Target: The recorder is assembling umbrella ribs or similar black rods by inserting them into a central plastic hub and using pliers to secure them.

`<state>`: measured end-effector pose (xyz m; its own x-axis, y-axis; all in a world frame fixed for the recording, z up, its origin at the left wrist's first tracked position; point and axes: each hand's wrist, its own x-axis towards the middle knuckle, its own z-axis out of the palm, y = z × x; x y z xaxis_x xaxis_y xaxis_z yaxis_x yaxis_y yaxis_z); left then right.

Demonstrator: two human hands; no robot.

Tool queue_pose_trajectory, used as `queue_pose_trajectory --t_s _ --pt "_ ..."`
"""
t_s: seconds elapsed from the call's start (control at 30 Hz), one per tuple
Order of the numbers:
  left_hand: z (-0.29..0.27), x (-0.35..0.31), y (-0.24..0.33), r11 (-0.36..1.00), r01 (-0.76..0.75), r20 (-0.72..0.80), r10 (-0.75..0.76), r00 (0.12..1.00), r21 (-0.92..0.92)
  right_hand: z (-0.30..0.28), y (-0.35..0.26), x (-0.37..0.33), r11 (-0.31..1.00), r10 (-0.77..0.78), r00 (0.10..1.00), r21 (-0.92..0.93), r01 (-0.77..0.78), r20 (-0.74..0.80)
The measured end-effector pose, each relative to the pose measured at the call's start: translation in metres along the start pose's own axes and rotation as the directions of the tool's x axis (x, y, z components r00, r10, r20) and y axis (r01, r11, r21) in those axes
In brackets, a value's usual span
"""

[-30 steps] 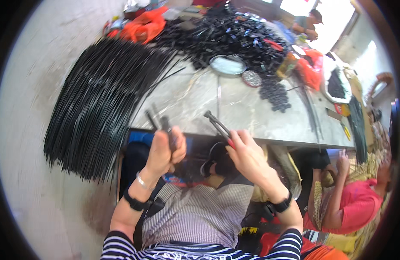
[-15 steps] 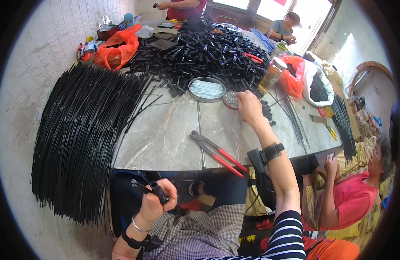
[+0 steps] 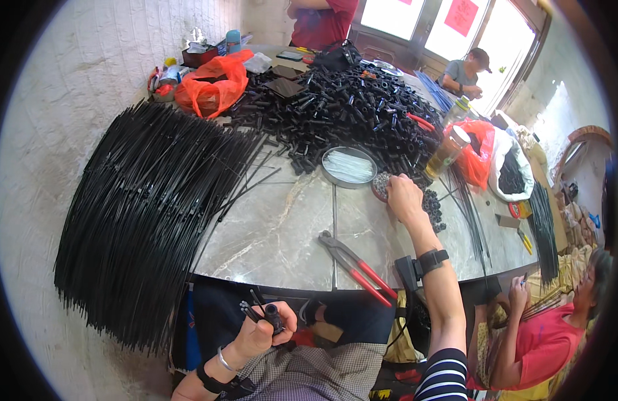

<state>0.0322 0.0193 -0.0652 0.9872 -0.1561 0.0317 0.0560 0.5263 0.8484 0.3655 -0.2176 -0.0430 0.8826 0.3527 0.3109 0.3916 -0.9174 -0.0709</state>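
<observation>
Marbled tabletop (image 3: pixel 275 227) forms the work surface, with a heap of black tubes (image 3: pixel 362 100) toward its far side.

Left hand (image 3: pixel 261 338): closed around 1 black tube (image 3: pixel 273 317) and several thin rods (image 3: pixel 249 311), positioned over the lap, on the person's side of the near edge.

Right hand (image 3: pixel 406 199): lowered to the small dish (image 3: pixel 377 195) of gray bits (image 3: pixel 382 180). Fingertips are hidden; whether they pinch anything cannot be told.

Step in hand, as judged: picking a small part from the dish. The next move calls for a secure fingertip pinch and a lift above the dish rim.

Limits: the tin (image 3: pixel 350 186) of white strips sits just left of the dish; loose black bits (image 3: pixel 433 208) lie to the right; a bottle (image 3: pixel 446 158) stands beyond them. Pincers (image 3: pixel 342 250) rest with red handle ends past the near edge. Greatest open room: over the tabletop between the rod bundle (image 3: pixel 148 214) and the pincers.
</observation>
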Motion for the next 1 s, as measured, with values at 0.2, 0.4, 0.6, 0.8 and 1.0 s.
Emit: queue_pose_trajectory --t_s 0.2,0.4,0.6,0.8,1.0 --pt "0.001 -0.003 0.0 0.999 -0.039 -0.016 0.039 0.999 0.015 0.002 -0.003 0.001 1.0 -0.012 0.999 -0.016 0.012 -0.037" --pt "0.005 -0.01 0.001 0.993 -0.089 -0.046 0.092 0.995 0.072 -0.022 0.008 -0.005 0.943 0.164 0.977 0.311 -0.116 -0.133" --pt "0.011 -0.02 0.002 0.973 -0.167 -0.123 0.187 0.975 0.158 -0.076 -0.052 -0.056 -0.35 -0.012 0.982 0.919 -0.182 0.19" --pt "0.019 -0.034 -0.004 0.957 -0.232 -0.127 0.255 0.959 0.173 -0.114 -0.121 -0.14 -0.706 -0.257 0.964 0.67 -0.231 0.061" --pt "0.03 -0.068 -0.003 0.935 -0.295 -0.187 0.33 0.925 0.196 -0.129 -0.169 -0.196 -0.704 -0.369 0.929 0.642 -0.304 0.035"
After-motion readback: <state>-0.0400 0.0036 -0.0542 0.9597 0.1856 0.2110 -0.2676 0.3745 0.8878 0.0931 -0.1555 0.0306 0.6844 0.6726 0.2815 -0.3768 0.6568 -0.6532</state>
